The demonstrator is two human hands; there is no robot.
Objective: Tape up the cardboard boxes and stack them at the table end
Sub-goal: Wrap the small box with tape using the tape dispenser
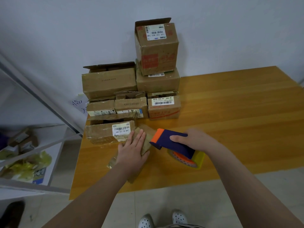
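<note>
A small flat cardboard box [148, 137] lies on the wooden table [230, 120] in front of me. My left hand [134, 148] presses flat on its top with straight fingers. My right hand [195, 140] grips a tape dispenser [171, 140] with a dark blue body, an orange front edge and a yellow tape roll; its front end touches the box's right side. Several cardboard boxes [156, 50] are stacked at the table's far left end against the wall. Some have open flaps.
A box with a barcode label [107, 132] sits just left of the one under my hand. A metal shelf [32, 145] with scraps and packaging stands to the left. My shoes [164, 218] show on the tiled floor below the table's near edge.
</note>
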